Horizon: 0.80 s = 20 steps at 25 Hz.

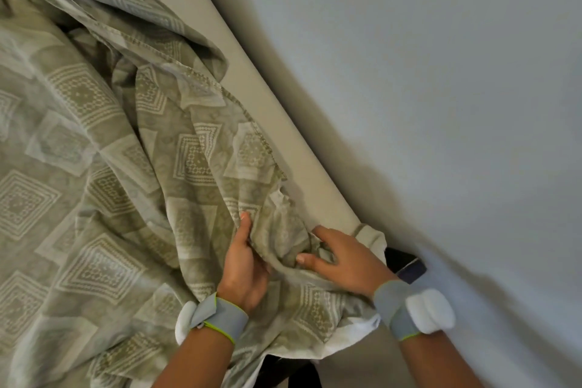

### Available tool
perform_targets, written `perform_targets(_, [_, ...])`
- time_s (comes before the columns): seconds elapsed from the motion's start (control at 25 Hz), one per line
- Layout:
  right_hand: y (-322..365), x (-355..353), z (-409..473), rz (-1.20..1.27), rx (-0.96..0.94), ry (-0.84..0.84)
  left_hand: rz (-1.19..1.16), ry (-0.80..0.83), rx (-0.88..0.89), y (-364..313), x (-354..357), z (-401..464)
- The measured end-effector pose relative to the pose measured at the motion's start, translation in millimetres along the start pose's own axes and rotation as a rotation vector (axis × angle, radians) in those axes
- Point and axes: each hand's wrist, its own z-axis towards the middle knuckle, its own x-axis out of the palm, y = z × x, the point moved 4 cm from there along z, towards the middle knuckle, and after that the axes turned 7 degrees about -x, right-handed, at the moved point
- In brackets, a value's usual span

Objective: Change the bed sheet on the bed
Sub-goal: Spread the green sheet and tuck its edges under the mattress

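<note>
Left hand [244,264] fingers [244,224] lie fairly straight and close together along a bunched fold of the patterned bed sheet [94,167], thumb hidden under the cloth, so it looks like a loose clasp on the fold but I can't confirm a full grip. Right hand [341,257] fingers [307,259] are curled into the same bunch from the far side, one tip pressing into the fabric and another pointing toward the mattress edge [283,123]; looks like a pinch on the gathered corner. Both hands touch the sheet, close together, just beside the near end of that mattress edge. Judgement: the step is freeing or gathering the sheet corner off the mattress. To do it well: take a full handful instead of fingertips, pull along the mattress edge and up, not straight across, so the hem [252,126] doesn't snag or tear; a frayed bit already shows just beyond the bunch. Sheet itself is rumpled over most of the bed, piled away from the mattress edge, with a bare strip of mattress exposed alongside the wall [441,72]. A white layer [349,334] peeks out under the sheet near the right wrist. Grey wristbands [220,315] sit on both wrists.
</note>
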Motion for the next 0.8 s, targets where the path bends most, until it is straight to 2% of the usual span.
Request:
perform_targets(0.2, [0, -14, -46, -0.136, -0.019, -0.178, -0.080, 0.091, 0.053, 5, 11, -2])
perform_targets(0.24, [1, -18, -53, -0.115, -0.009, -0.297, -0.060, 0.108, 0.055, 8, 14, -2])
perform_targets(0.36, [-1, -52, -96, -0.036, 0.146, -0.955, 0.130, 0.127, 0.064, 20, 27, 5])
perform_targets(0.4, [3, -60, -110, -0.114, 0.177, -1.100, 0.269, 0.103, 0.096, 23, 31, 9])
perform_targets(0.44, [7, -60, -118, -0.235, 0.230, -1.142, 0.439, 0.077, 0.147, 25, 35, 13])
perform_targets(0.52, [10, -47, -120, -0.474, 0.364, -1.048, 0.898, 0.056, 0.341, 28, 44, 23])
perform_targets(0.6, [15, -28, -108, -0.539, 0.301, -0.956, 1.349, 0.070, 0.570, 29, 47, 37])
perform_targets(0.68, [23, -14, -84, -0.373, 0.036, -0.782, 1.561, 0.102, 0.665, 30, 51, 50])
perform_targets(0.72, [21, -6, -70, -0.273, -0.024, -0.645, 1.627, 0.074, 0.715, 27, 52, 57])
perform_targets(0.8, [-5, 7, -43, -0.220, 0.142, -0.371, 1.820, -0.033, 0.816, 21, 58, 68])
